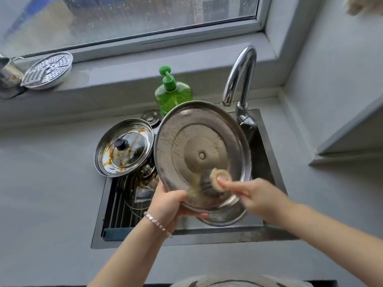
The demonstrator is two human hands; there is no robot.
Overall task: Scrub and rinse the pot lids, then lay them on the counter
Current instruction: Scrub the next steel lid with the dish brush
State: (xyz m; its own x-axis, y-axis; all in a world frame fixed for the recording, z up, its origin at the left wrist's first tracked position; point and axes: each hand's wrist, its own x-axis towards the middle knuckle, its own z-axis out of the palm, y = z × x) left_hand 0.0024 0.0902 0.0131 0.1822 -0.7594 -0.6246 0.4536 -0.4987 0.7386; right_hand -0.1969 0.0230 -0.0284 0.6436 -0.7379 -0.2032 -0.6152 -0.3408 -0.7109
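Our left hand grips the big lid, our right hand clasps the brush scrubbing it; the stained lid at left waits, none yet rinsed.

One head-worn wide-angle camera looks steeply down and forward from close above the dark rectangular steel sink set in the grey counter. It faces the rain-spotted window beyond the counter's far edge, straight lines bowing near the frame's borders.

big steel lid tilted, underside up | stained lid (knob up)
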